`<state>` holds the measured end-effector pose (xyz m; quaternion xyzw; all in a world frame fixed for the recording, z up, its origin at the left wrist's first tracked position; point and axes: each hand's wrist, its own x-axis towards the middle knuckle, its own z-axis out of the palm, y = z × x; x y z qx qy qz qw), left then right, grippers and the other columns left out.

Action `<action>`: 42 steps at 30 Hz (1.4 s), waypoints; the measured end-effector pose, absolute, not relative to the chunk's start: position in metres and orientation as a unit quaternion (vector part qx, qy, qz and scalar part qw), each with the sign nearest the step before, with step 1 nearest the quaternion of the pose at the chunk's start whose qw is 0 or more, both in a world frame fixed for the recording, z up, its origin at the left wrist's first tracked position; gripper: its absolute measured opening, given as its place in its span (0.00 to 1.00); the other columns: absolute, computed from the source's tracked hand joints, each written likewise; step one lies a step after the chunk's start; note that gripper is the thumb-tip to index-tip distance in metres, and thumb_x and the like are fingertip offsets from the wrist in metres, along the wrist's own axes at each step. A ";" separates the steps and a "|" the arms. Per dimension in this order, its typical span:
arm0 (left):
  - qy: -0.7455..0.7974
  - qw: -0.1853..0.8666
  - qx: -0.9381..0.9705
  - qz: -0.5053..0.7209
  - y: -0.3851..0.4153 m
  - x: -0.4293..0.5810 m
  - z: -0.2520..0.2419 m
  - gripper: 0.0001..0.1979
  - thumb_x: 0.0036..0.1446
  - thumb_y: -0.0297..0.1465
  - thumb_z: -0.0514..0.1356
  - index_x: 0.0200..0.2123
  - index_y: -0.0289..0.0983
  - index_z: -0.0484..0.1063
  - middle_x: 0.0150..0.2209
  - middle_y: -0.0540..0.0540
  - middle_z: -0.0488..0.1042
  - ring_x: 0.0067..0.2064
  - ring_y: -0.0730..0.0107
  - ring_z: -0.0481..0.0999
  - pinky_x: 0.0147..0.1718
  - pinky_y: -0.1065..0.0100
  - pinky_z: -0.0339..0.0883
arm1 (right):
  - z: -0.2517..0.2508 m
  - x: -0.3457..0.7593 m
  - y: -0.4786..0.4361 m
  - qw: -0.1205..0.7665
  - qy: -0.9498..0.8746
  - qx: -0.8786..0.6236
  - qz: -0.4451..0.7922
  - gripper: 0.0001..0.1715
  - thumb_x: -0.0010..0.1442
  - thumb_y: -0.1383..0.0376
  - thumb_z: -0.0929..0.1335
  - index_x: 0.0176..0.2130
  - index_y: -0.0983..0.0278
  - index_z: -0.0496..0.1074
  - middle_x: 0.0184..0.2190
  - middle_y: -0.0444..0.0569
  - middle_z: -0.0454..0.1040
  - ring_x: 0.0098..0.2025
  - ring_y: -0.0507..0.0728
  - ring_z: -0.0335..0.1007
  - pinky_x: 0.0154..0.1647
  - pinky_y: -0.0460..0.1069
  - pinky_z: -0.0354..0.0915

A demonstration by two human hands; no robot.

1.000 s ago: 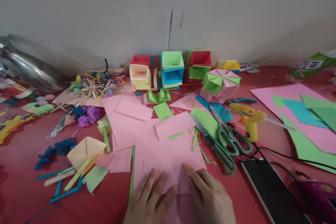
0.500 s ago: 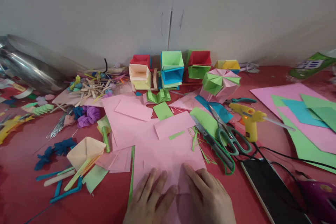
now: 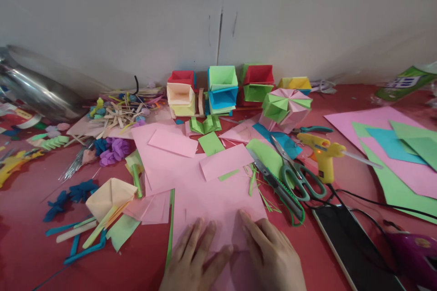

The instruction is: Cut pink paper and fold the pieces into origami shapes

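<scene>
My left hand [image 3: 195,257] lies palm down with its fingers spread on a piece of pink paper [image 3: 218,236]. Its thumb points right across the paper. On the right side of that paper my right hand [image 3: 275,254] presses down, index finger stretched out and the other fingers bent beside it. A crease or edge runs across the pink paper between the hands. Beneath is a larger pink sheet [image 3: 201,195], with two pink strips on it, one of them the right strip [image 3: 226,162]. A green paper square [image 3: 211,143] lies beyond.
Right of my hands are a box cutter [image 3: 282,191], scissors [image 3: 300,177], a yellow glue gun [image 3: 322,154] and a phone [image 3: 351,245]. Folded paper boxes [image 3: 222,86] stand along the wall. Left lie a peach folded paper piece [image 3: 111,198] and purple paper flowers [image 3: 116,151].
My left thumb has slid slightly right on the pink paper. The view has shifted a little; my right hand stays in about the same place.
</scene>
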<state>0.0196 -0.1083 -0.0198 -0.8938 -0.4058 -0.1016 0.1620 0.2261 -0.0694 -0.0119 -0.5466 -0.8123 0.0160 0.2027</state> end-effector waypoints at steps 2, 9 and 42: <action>-0.408 0.161 -0.893 -0.100 -0.108 0.020 -0.019 0.34 0.51 0.55 0.49 0.59 0.47 0.56 0.50 0.42 0.71 0.50 0.48 0.67 0.49 0.54 0.53 | -0.012 0.226 -0.069 0.201 -0.813 -0.547 0.012 0.23 0.65 0.60 0.54 0.48 0.62 0.71 0.24 0.48 0.70 0.23 0.54 0.68 0.24 0.46 0.64; -0.412 0.158 -0.891 -0.103 -0.108 0.021 -0.017 0.34 0.51 0.55 0.50 0.59 0.47 0.57 0.50 0.43 0.71 0.51 0.49 0.67 0.50 0.55 0.52 | -0.015 0.228 -0.072 0.181 -0.817 -0.547 0.008 0.24 0.66 0.61 0.53 0.49 0.63 0.70 0.24 0.48 0.70 0.24 0.54 0.69 0.24 0.47 0.64; -0.410 0.146 -0.895 -0.098 -0.111 0.020 -0.023 0.37 0.51 0.56 0.48 0.60 0.42 0.56 0.51 0.39 0.71 0.52 0.47 0.66 0.51 0.53 0.48 | -0.016 0.229 -0.073 0.164 -0.822 -0.545 -0.016 0.24 0.66 0.61 0.51 0.51 0.63 0.68 0.25 0.48 0.69 0.25 0.54 0.68 0.25 0.48 0.60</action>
